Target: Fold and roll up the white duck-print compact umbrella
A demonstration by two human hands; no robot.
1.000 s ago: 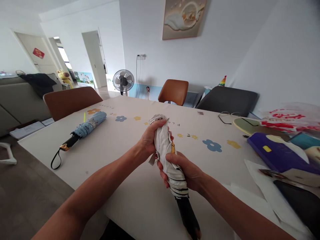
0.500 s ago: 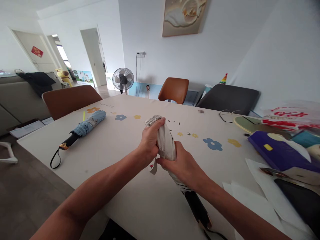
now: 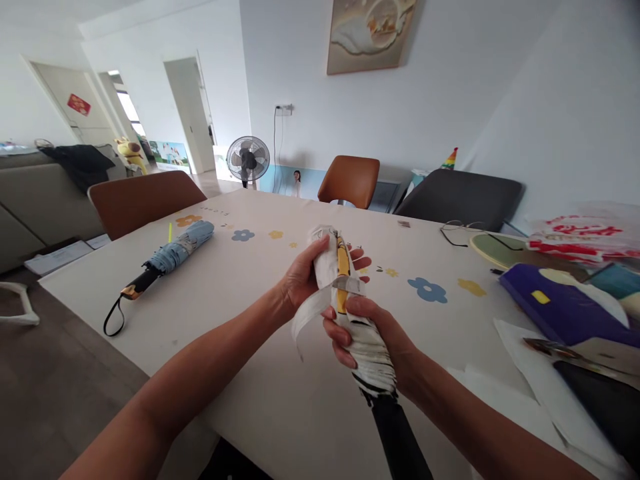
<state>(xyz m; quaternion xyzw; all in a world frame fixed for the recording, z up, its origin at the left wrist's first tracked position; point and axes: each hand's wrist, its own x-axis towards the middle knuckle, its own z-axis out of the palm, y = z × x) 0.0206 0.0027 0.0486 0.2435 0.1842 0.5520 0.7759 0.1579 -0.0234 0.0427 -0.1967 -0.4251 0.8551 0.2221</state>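
A folded white umbrella (image 3: 367, 343) with a yellow patch and a black handle is held over the table, its handle end toward me. My left hand (image 3: 306, 270) is wrapped around its upper part, fingers showing beyond the far side. My right hand (image 3: 380, 327) grips the cloth lower down, thumb on top and fingers curled beneath. A loose white strap (image 3: 313, 308) lies across the umbrella and hangs down on the left. To the left, a folded blue umbrella (image 3: 175, 253) with a black handle and wrist loop rests on the table.
The pale table (image 3: 240, 387) has printed flowers. On its right lie eyeglasses (image 3: 453, 235), a purple packet (image 3: 545, 303), white papers (image 3: 530, 373), a dark flat object (image 3: 600, 400) and a red-and-white plastic bag (image 3: 585, 233). Chairs (image 3: 350, 179) and a fan (image 3: 249, 160) stand beyond.
The white umbrella has been turned in my hands, bringing its yellow patch and strap to the top. My left hand's fingers have opened out beyond it; my right hand's grip has shifted.
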